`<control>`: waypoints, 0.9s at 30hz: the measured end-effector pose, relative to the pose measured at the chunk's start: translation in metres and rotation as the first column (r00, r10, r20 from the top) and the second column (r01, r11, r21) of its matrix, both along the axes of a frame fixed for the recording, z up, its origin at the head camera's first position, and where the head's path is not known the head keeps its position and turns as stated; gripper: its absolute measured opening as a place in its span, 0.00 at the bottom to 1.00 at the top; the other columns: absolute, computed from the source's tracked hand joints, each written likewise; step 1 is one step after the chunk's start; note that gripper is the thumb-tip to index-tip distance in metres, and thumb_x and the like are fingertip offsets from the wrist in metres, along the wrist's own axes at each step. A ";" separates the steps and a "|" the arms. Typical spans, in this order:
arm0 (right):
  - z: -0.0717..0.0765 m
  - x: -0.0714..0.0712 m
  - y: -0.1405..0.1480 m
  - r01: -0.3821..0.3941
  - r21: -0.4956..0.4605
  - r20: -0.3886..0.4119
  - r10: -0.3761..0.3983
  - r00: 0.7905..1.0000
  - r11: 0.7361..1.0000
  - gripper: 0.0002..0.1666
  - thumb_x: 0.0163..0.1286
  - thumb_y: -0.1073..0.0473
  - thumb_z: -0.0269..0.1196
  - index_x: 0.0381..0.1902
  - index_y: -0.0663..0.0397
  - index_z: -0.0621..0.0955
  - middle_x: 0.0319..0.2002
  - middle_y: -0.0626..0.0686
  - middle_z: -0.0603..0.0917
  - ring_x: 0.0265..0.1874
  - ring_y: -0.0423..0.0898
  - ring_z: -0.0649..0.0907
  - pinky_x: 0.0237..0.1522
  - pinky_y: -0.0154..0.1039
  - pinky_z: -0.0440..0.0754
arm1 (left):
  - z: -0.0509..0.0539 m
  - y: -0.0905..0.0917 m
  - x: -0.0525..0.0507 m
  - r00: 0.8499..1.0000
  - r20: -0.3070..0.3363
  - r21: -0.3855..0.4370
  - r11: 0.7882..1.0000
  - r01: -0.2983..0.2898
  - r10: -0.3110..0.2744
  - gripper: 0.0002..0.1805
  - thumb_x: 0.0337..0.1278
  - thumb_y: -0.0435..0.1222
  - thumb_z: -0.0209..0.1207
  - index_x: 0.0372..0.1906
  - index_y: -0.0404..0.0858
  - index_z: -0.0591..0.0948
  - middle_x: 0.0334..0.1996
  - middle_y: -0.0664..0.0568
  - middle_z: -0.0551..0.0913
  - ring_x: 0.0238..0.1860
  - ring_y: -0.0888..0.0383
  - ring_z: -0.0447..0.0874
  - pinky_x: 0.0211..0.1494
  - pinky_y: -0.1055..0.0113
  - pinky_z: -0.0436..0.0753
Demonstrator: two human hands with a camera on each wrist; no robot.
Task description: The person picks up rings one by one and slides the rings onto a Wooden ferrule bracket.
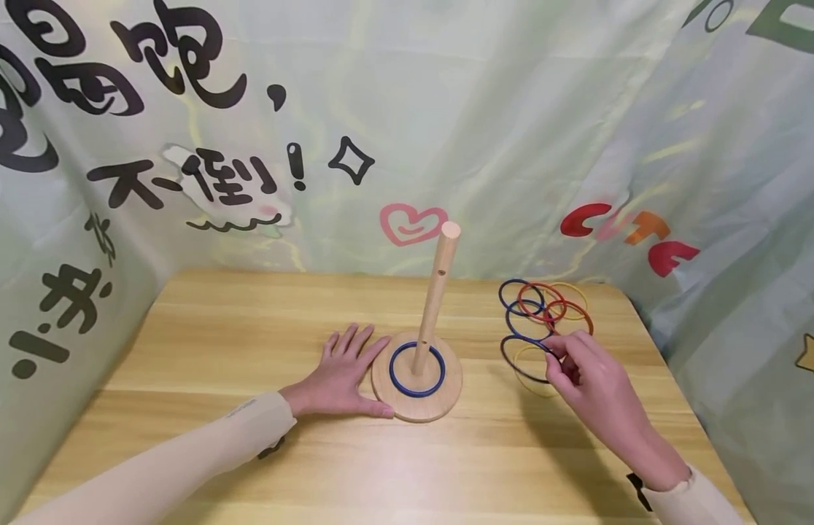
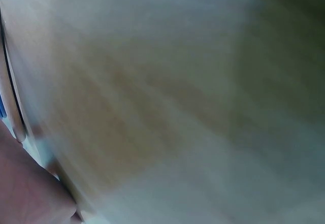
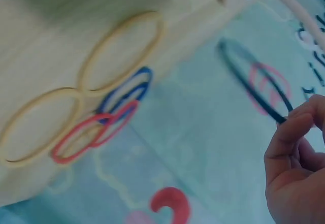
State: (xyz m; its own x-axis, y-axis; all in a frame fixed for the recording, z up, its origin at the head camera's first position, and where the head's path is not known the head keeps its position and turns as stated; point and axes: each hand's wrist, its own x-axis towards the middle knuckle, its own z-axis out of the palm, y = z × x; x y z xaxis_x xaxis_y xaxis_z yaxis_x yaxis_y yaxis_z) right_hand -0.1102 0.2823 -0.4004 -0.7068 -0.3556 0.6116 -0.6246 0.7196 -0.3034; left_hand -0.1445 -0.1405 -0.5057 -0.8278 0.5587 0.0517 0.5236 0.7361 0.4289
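In the head view, my left hand [image 1: 341, 379] lies spread against the left side of a round wooden base [image 1: 446, 397]. From that base rises a wooden post [image 1: 435, 306], with a blue ring [image 1: 394, 383] lying flat around its foot. My right hand [image 1: 597, 401] pinches a dark blue ring [image 1: 503, 352] by its right edge, off to the right of the base. The right wrist view shows this ring [image 3: 246, 84] raised and tilted between thumb and fingers [image 3: 299, 127]. Part of my left hand [image 2: 30, 188] fills the lower left corner of the left wrist view.
Behind the right hand, blue rings [image 1: 508, 324], red rings [image 1: 591, 324] and a yellow ring [image 1: 586, 295] overlap on the wooden table [image 1: 249, 328]. Another yellow ring [image 1: 535, 394] lies beneath the held one. A printed curtain [image 1: 512, 146] hangs around the table's back and sides.
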 end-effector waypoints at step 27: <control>0.111 0.016 -0.069 -0.130 -0.625 0.210 0.326 0.922 0.770 0.19 0.77 0.77 0.64 0.63 0.66 0.83 0.35 0.58 0.82 0.19 0.45 0.80 0.19 0.34 0.78 | 0.006 0.002 0.001 1.000 0.005 0.006 1.000 0.008 -0.008 0.72 0.48 0.77 0.69 0.89 0.42 0.56 0.86 0.31 0.48 0.85 0.26 0.37 0.77 0.22 0.42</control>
